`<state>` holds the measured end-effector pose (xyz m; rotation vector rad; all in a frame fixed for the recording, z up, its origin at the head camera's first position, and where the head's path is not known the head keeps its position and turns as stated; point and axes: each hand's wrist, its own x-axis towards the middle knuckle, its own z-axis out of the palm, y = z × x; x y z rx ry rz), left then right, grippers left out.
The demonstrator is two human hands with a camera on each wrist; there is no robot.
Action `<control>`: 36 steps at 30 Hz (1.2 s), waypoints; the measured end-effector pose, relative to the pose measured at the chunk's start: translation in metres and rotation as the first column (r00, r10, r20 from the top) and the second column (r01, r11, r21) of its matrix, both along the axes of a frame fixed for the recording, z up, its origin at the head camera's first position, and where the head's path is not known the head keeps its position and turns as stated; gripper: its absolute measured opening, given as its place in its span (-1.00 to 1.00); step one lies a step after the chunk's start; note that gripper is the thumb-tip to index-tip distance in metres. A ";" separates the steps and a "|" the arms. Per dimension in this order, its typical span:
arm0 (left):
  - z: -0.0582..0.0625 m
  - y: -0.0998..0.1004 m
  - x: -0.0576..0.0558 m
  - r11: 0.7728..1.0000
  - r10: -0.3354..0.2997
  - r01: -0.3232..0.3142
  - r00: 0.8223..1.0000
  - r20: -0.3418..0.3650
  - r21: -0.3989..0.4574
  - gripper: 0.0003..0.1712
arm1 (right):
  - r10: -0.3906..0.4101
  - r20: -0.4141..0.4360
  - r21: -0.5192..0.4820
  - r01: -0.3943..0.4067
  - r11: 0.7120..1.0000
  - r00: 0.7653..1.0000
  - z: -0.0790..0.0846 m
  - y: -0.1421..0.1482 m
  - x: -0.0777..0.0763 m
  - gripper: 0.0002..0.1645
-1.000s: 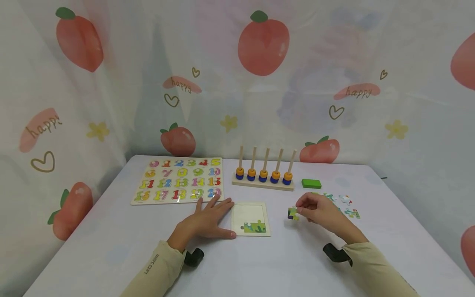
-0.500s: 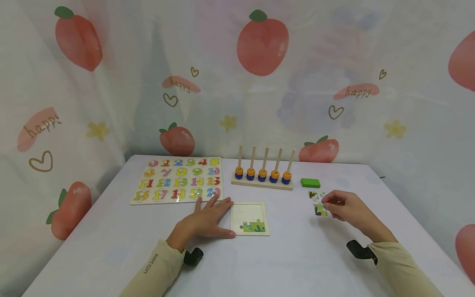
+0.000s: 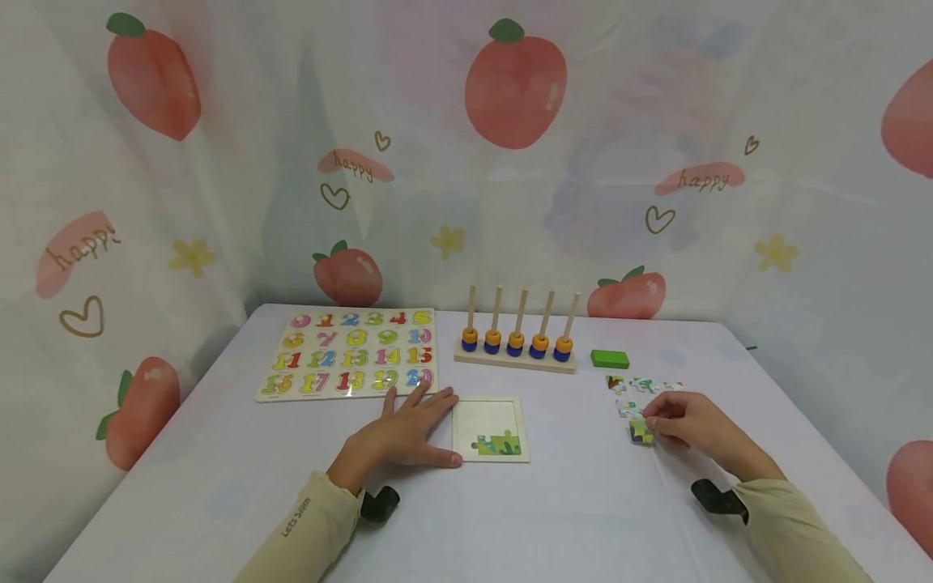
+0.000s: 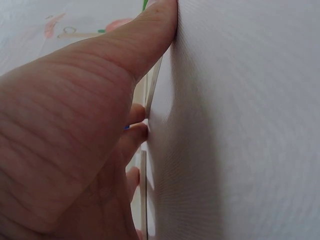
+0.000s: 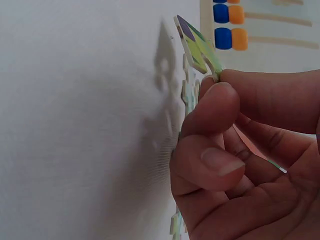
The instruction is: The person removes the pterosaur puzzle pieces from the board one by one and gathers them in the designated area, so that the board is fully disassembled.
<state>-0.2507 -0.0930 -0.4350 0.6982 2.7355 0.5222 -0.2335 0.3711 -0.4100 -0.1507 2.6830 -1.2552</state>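
My right hand (image 3: 696, 425) pinches a green and purple jigsaw piece (image 3: 641, 431) between thumb and fingertips. In the right wrist view the piece (image 5: 195, 45) is tilted, with its shadow on the tablecloth beside it. Several other jigsaw pieces (image 3: 642, 386) lie just beyond that hand, some partly hidden by it. Fingers spread, my left hand (image 3: 404, 429) rests on the table with its thumb and fingertips at the left edge of a square puzzle frame (image 3: 481, 413). Joined green pieces (image 3: 499, 443) lie in the frame's lower right corner.
A number puzzle board (image 3: 350, 355) lies at the back left, its near edge by my left fingertips. Behind the frame stands a wooden peg stand (image 3: 514, 361) with orange and blue beads. To its right is a green block (image 3: 609, 359). A printed curtain backs the table.
My right hand has carried the jigsaw piece right, away from the frame, then a little nearer to me beside the loose pieces. The left hand has stayed put.
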 end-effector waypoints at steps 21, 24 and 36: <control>-0.004 -0.001 -0.004 1.000 -0.005 0.005 1.000 0.005 -0.006 0.19 | 0.030 -0.024 0.124 -0.027 0.992 0.999 -0.006 -0.007 0.000 -0.96; -0.005 0.000 -0.005 1.000 -0.002 0.002 1.000 0.009 -0.010 0.19 | 0.022 -0.028 0.135 -0.018 0.991 0.999 -0.006 -0.008 0.000 -0.96; -0.007 0.000 -0.007 1.000 0.010 -0.010 1.000 0.010 -0.021 0.19 | 0.022 -0.104 0.135 -0.008 0.991 0.994 0.002 -0.029 -0.003 -0.79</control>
